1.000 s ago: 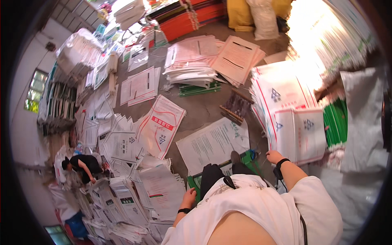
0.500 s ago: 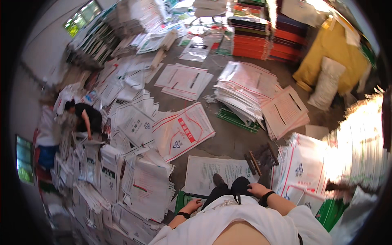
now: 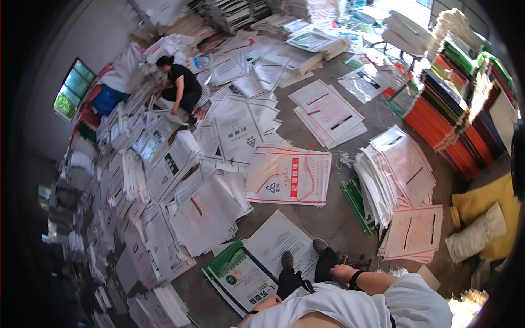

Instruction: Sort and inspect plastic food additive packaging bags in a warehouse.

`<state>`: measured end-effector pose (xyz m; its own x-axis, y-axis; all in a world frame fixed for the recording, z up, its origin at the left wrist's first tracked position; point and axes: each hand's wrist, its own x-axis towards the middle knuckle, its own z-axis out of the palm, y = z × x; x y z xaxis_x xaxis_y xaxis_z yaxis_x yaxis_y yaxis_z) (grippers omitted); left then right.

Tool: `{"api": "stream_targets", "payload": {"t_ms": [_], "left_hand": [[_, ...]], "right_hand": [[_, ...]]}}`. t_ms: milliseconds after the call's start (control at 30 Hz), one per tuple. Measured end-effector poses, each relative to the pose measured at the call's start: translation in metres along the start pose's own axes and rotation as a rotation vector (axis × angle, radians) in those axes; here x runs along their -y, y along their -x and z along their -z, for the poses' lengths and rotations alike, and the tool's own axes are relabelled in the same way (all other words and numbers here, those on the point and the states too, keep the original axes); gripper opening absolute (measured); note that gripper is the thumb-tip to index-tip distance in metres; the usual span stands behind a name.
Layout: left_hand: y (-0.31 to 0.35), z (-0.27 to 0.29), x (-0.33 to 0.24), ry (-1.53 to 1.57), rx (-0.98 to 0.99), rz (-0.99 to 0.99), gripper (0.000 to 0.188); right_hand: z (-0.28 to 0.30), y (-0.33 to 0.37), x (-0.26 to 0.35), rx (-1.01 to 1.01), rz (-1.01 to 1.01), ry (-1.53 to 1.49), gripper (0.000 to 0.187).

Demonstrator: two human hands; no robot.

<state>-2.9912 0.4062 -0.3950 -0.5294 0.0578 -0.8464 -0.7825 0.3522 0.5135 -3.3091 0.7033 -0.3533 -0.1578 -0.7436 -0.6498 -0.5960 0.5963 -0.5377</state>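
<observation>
Right hand point(image 3: 340, 271): is hanging by the knee, loosely curled, holding nothing I can see.
Left hand point(image 3: 266, 304): is mostly hidden under the shirt; its opening I cannot tell.
White sack point(image 3: 279, 242): is lying flat just under the shoes point(image 3: 303, 256), beside the green-edged sack point(image 3: 236, 276).
Advice: bending low and gripping one edge only seems wise.
Red-printed sack point(image 3: 289, 175): is lying farther ahead.
Other person point(image 3: 181, 87): is crouching far away among piles.

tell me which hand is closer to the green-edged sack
Left. The left hand sits right beside the green-edged sack; the right hand is farther off, beyond the legs.
</observation>
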Motion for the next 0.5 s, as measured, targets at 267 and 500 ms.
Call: {"api": "stream_targets", "payload": {"t_ms": [267,500], "left_hand": [[0.038,-0.135,-0.018,0.327,-0.255,0.235,0.031],[0.049,-0.197,-0.042,0.528,-0.275,0.235,0.028]], "right_hand": [[0.045,-0.017,-0.045,0.18,0.181,-0.185,0.038],[0.057,-0.015,-0.031,0.677,0.367,-0.108,0.04]]}}
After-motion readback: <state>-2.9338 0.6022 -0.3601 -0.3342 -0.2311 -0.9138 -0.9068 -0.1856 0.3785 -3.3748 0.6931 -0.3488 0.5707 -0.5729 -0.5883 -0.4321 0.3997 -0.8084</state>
